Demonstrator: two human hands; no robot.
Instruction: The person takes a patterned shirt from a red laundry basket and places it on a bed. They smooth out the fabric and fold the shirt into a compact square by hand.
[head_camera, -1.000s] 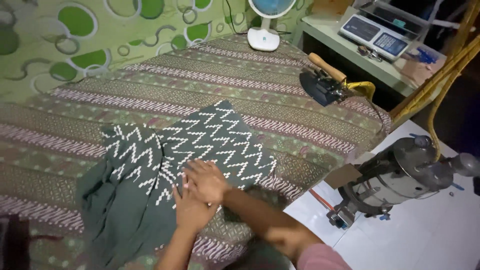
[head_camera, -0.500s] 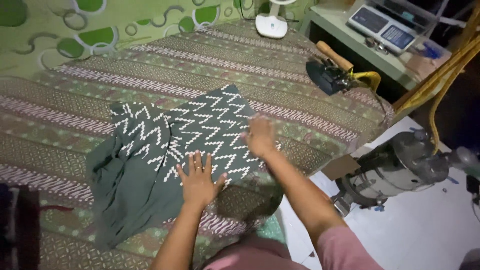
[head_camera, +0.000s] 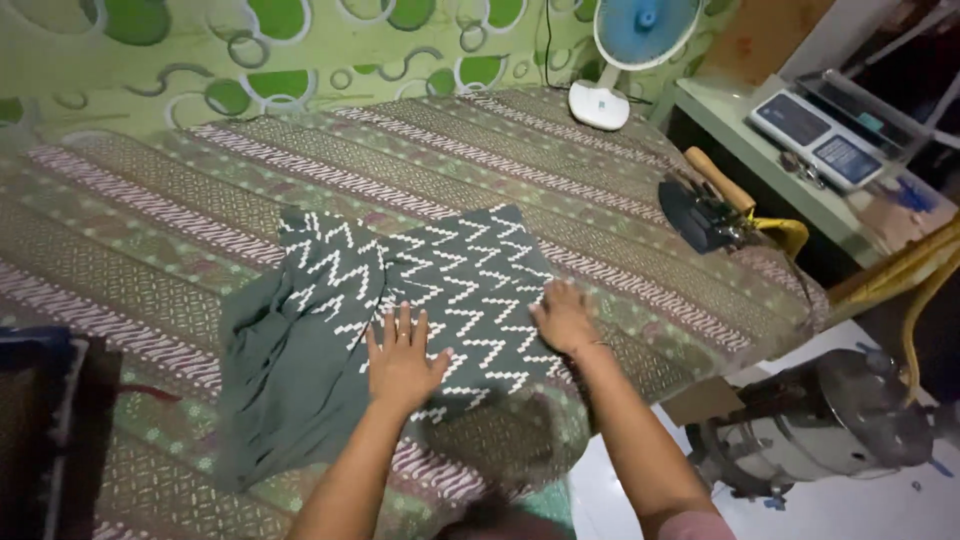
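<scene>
Both my hands lie open and flat on the dark green zigzag cloth, my left hand (head_camera: 402, 357) near its middle and my right hand (head_camera: 563, 317) at its right edge, so the cloth (head_camera: 440, 290) looks partly smoothed on the bench (head_camera: 600, 200), its left part still bunched, with the iron (head_camera: 700, 212) beyond my right hand.

Cut off, covered, or unclear

The fan (head_camera: 640, 40) loses its top at the upper edge; a dark object (head_camera: 45, 430) is cropped at the left edge and too dim to identify. The left hand (head_camera: 403, 358) and right hand (head_camera: 562, 318) cover parts of the garment (head_camera: 400, 300); items on the scale (head_camera: 820, 135) shelf are blurred.
</scene>
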